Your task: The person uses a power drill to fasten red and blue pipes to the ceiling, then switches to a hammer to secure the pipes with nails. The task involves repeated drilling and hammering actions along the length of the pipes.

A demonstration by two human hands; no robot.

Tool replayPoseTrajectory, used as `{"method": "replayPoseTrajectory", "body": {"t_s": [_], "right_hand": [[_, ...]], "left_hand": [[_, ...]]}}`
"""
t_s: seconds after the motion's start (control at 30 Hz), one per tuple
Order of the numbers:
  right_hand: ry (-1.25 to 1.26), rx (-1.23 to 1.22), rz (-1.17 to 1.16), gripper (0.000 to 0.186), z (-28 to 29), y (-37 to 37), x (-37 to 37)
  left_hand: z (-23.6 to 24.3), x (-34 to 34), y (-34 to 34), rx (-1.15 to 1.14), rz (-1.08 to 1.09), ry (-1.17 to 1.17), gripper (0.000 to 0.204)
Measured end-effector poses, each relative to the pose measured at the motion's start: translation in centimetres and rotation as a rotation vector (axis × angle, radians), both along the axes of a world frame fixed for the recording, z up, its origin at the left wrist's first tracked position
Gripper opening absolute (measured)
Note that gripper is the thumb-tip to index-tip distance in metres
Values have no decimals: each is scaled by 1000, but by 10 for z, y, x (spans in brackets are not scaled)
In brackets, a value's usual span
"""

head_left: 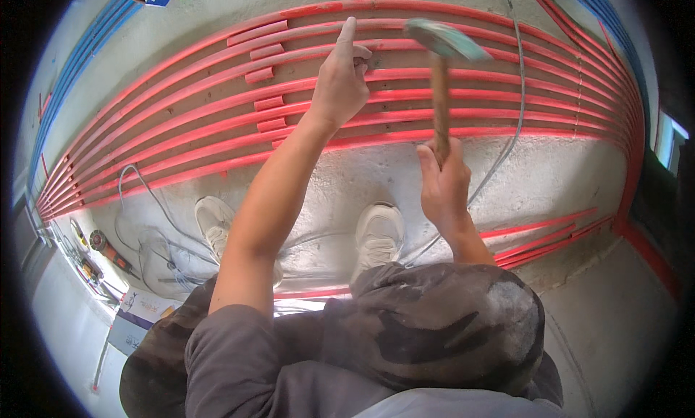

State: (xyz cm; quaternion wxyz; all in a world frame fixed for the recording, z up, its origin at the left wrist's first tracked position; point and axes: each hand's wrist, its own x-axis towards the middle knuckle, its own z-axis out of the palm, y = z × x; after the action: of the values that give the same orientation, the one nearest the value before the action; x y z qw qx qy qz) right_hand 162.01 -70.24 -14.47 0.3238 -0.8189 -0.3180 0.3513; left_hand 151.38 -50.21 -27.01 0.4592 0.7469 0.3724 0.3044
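Note:
My right hand (447, 182) is closed round the wooden handle of a hammer (440, 99). The hammer's head, pale green-grey and blurred by motion, is raised over the pipes. Among the red pipes (311, 32), my left hand (339, 85) reaches forward with its index finger stretched across them. Its thumb is bent, and the other fingers are curled and partly hidden. Whatever they pinch, if anything, I cannot make out. The pipes run side by side in a curved band along the concrete floor. Short red pipe pieces (269, 103) lie on or between them, left of my left hand.
A grey cable (521, 77) crosses the pipes on the right. Coiled wire (156, 251) and an angle grinder (108, 250) lie at the left, near a cardboard box (141, 316). More red pipes (539, 240) lie at the near right. Blue pipes (76, 59) run along the far left.

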Motion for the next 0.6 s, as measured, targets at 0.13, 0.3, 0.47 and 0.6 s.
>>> {"method": "replayPoseTrajectory", "body": {"t_s": [0.13, 0.3, 0.47, 0.6], "right_hand": [[-232, 17, 194, 25, -57, -20, 9], [-59, -128, 132, 28, -32, -3, 1], [-160, -239, 200, 30, -76, -11, 24], [-5, -101, 56, 30, -32, 1, 31]], "left_hand": [[10, 17, -1, -30, 7, -3, 86], [10, 5, 0, -55, 29, 10, 90], [8, 18, 4, -32, 44, -1, 84], [13, 18, 32, 152, 21, 69, 52]]}}
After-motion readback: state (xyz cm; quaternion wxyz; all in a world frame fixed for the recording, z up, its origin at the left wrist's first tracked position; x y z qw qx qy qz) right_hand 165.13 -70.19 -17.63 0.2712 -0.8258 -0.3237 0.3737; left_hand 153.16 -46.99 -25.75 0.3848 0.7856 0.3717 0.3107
